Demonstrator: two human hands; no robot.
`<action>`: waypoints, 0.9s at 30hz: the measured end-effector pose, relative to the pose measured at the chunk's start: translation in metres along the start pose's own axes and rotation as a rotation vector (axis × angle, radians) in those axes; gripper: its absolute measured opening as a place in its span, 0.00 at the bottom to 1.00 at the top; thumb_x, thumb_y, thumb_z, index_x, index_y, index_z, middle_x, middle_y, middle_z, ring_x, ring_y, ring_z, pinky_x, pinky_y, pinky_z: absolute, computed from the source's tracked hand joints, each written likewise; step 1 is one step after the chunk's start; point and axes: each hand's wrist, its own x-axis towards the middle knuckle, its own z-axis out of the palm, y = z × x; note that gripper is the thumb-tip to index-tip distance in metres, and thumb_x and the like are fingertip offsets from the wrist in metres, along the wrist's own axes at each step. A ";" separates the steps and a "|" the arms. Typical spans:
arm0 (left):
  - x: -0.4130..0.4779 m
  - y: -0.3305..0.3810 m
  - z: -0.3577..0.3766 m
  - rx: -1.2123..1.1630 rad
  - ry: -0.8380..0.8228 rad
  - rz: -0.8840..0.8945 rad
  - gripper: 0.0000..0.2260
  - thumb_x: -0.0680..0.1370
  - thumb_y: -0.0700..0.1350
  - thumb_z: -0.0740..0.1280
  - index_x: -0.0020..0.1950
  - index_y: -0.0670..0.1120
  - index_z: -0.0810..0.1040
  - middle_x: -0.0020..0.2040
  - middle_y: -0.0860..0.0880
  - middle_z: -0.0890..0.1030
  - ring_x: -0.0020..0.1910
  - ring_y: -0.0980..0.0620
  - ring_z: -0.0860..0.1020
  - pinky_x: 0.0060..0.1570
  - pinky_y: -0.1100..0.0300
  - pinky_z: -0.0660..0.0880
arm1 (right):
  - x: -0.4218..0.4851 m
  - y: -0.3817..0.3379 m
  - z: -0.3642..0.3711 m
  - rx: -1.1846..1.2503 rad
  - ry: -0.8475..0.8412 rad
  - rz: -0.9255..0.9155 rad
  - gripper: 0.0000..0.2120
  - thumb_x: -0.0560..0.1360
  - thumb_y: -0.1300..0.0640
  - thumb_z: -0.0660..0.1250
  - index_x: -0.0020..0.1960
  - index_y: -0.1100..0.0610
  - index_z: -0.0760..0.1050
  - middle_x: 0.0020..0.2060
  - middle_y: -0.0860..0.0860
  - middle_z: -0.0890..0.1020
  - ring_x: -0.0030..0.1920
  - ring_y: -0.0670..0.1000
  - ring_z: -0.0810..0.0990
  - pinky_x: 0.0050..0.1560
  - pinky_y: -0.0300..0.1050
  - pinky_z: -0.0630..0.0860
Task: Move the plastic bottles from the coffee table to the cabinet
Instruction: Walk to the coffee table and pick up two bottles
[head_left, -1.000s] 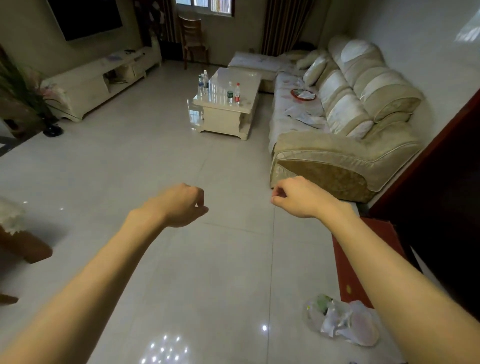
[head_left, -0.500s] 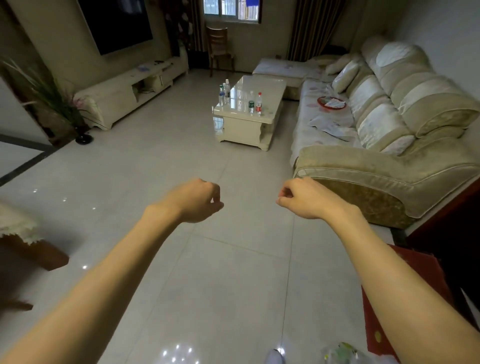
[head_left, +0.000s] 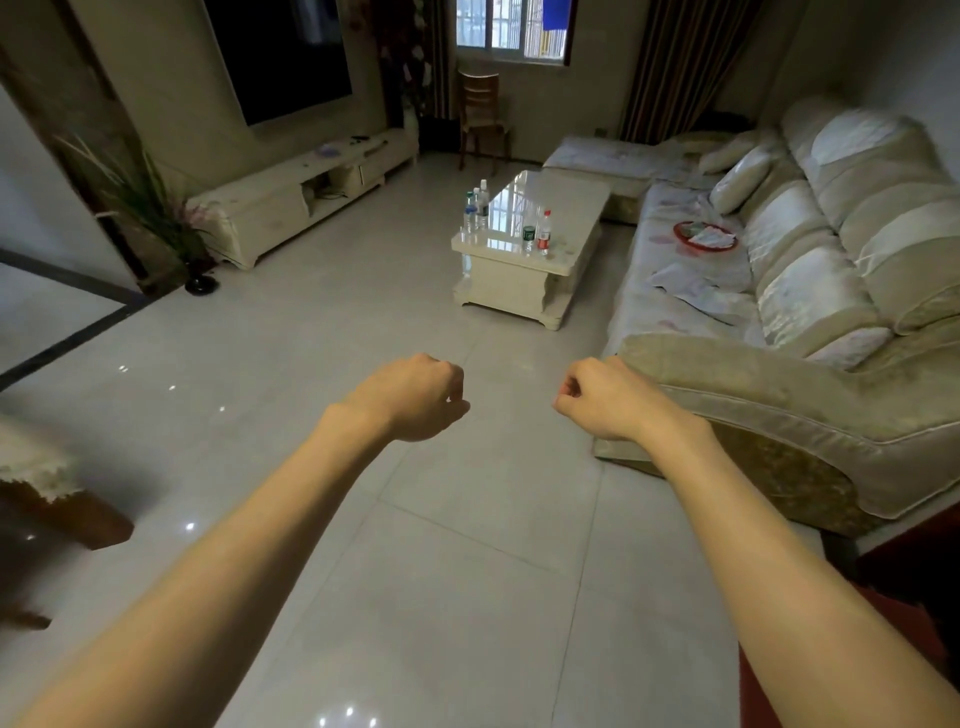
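Note:
Several plastic bottles stand on the cream coffee table (head_left: 566, 208) ahead. A cluster of clear bottles (head_left: 477, 207) is at its left edge. A green-labelled bottle (head_left: 529, 239) and a red-labelled bottle (head_left: 544, 234) stand near its front. A long low white cabinet (head_left: 291, 202) runs along the left wall under a dark TV. My left hand (head_left: 415, 397) and my right hand (head_left: 605, 400) are stretched out over the tiled floor, well short of the table. Both are curled into fists and hold nothing.
A beige sofa (head_left: 810, 312) fills the right side, with a red tray (head_left: 705, 236) on its seat. A potted plant (head_left: 156, 208) stands by the cabinet's near end. A wooden chair (head_left: 480, 111) is under the window. Dark wooden furniture (head_left: 57, 509) juts in at left.
The view has moved forward and tilted up, so the table and sofa are nearer. The bag on the floor has dropped out of view. Both fists stay curled.

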 end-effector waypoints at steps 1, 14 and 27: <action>0.008 -0.001 0.000 0.001 0.008 0.002 0.12 0.78 0.53 0.61 0.53 0.47 0.78 0.52 0.45 0.81 0.50 0.43 0.78 0.46 0.53 0.76 | 0.010 0.002 0.000 -0.006 -0.006 0.004 0.09 0.72 0.51 0.61 0.42 0.54 0.78 0.43 0.55 0.82 0.47 0.60 0.80 0.48 0.53 0.79; 0.141 -0.093 -0.001 -0.017 -0.047 0.024 0.13 0.78 0.53 0.61 0.54 0.47 0.78 0.53 0.45 0.81 0.50 0.44 0.78 0.46 0.54 0.74 | 0.165 -0.017 -0.001 -0.050 -0.050 0.041 0.11 0.72 0.54 0.60 0.41 0.59 0.79 0.39 0.56 0.81 0.43 0.60 0.79 0.44 0.51 0.79; 0.279 -0.182 -0.029 -0.018 -0.082 0.089 0.12 0.78 0.55 0.62 0.54 0.49 0.78 0.54 0.45 0.81 0.52 0.43 0.78 0.50 0.52 0.75 | 0.297 -0.030 -0.024 -0.029 0.016 0.131 0.07 0.73 0.53 0.60 0.39 0.54 0.74 0.42 0.55 0.79 0.45 0.60 0.78 0.44 0.50 0.76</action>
